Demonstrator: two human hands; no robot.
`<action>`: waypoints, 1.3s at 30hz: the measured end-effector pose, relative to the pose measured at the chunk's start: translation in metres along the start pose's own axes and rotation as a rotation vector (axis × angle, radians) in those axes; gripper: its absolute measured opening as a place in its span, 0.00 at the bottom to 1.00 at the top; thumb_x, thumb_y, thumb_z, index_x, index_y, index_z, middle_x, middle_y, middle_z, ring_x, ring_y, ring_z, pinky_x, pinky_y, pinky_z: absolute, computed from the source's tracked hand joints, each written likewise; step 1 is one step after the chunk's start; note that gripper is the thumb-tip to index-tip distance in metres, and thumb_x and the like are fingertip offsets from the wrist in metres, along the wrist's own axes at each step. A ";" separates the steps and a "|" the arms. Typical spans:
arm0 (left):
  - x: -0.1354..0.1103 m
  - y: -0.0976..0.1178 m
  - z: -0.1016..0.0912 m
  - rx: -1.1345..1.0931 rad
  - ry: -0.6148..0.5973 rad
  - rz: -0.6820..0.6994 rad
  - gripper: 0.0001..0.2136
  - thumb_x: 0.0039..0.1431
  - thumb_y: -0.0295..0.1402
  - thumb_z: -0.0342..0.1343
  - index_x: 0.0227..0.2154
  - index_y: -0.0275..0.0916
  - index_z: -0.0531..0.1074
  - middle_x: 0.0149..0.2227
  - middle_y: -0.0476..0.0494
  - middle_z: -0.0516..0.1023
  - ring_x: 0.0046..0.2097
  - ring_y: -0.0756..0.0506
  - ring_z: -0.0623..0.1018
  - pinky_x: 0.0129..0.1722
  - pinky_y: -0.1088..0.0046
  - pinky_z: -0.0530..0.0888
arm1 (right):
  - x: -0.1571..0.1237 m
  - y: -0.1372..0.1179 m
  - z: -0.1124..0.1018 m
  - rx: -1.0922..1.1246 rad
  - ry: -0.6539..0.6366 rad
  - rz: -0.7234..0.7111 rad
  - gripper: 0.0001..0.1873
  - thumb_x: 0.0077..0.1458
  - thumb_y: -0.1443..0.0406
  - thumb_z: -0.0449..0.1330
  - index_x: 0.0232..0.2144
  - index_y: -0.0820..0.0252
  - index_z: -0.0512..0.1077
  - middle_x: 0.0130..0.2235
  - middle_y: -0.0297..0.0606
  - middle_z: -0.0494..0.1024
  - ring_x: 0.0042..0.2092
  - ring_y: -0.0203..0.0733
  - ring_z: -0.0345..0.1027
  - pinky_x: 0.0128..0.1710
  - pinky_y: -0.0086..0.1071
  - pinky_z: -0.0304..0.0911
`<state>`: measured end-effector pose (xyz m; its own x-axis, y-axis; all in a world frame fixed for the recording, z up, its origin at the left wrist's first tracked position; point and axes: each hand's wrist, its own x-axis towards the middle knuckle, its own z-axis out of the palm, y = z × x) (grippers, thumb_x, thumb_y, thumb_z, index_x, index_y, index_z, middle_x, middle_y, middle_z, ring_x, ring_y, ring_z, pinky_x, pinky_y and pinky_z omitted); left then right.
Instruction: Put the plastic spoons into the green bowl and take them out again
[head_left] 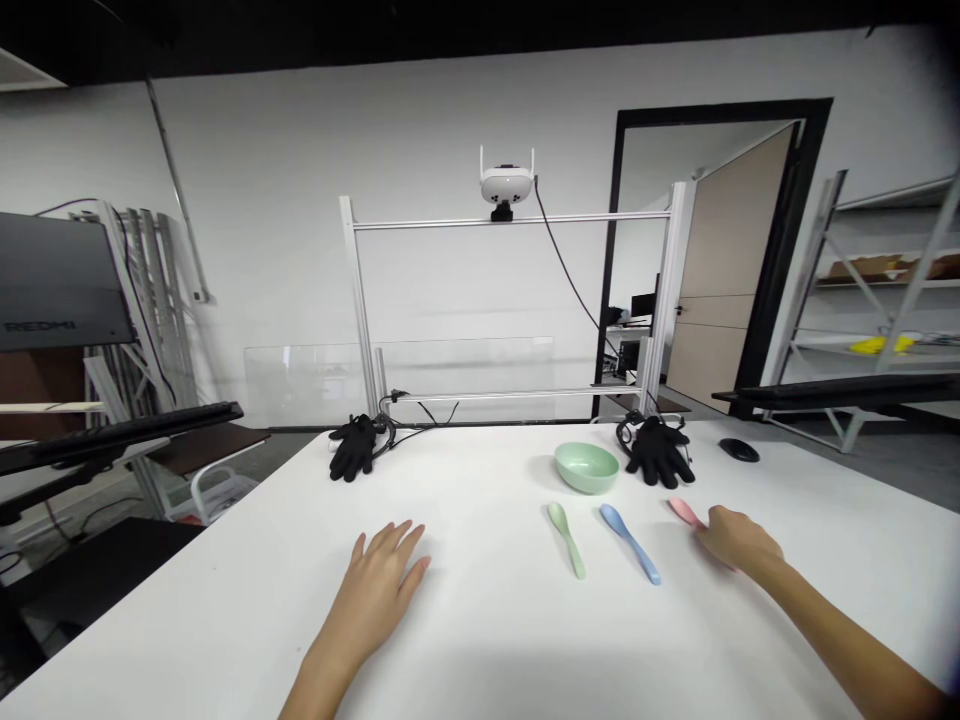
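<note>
— While the tabletop's viewed from the head cam, what's seen at the R hand [739, 540]?
— Its fingers [709, 535] are kept together & laid over the handle of a pink spoon [682, 512]. Only the spoon's bowl end is shown past them, so whether it's clamped can't be told.
— & the L hand [373, 600]?
— Placed flat on the white table [225, 610], fingers spread apart, nothing held.
— Other spoons?
— A pale green spoon [566, 540] & a blue spoon [630, 543] are laid side by side btw the hands, closer to the R one, bowl ends pointing away. Neither's touched.
— Further back?
— A pale green bowl [586, 467] is set just beside a black glove [660, 452] w/ cable attached. A 2nd black glove [352, 447] is laid beyond the L hand, & a black mouse [739, 450] is placed near the table's R edge.
— Past the table?
— An aluminium frame [510, 222] is stood at the far edge, w/ a white camera unit [507, 180] mounted on its top bar. A beige door [727, 260] is seen behind, on the R.
</note>
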<state>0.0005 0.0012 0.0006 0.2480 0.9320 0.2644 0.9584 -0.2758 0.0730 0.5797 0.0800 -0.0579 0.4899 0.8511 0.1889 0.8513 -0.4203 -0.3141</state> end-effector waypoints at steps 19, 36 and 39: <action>-0.001 0.000 0.003 -0.031 0.022 0.015 0.24 0.72 0.46 0.42 0.65 0.46 0.67 0.67 0.41 0.69 0.69 0.34 0.65 0.67 0.42 0.58 | -0.058 -0.079 -0.032 0.029 -0.263 -0.116 0.13 0.57 0.61 0.53 0.22 0.57 0.68 0.22 0.44 0.76 0.28 0.48 0.73 0.33 0.37 0.60; -0.003 -0.002 0.003 -0.029 0.032 0.011 0.24 0.72 0.46 0.42 0.65 0.47 0.67 0.67 0.41 0.69 0.69 0.34 0.65 0.67 0.42 0.59 | -0.067 -0.089 -0.015 0.049 -0.282 -0.132 0.19 0.59 0.58 0.51 0.19 0.55 0.66 0.22 0.46 0.77 0.30 0.49 0.73 0.35 0.40 0.63; -0.003 -0.001 0.002 -0.023 0.014 -0.001 0.24 0.72 0.46 0.42 0.65 0.46 0.66 0.67 0.41 0.69 0.69 0.34 0.64 0.67 0.43 0.58 | -0.068 -0.091 -0.018 0.046 -0.316 -0.129 0.19 0.59 0.59 0.50 0.17 0.54 0.64 0.21 0.46 0.76 0.30 0.50 0.73 0.37 0.41 0.64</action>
<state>-0.0011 -0.0013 -0.0019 0.2454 0.9288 0.2777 0.9550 -0.2808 0.0953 0.4727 0.0551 -0.0258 0.2901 0.9547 -0.0659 0.8894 -0.2944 -0.3497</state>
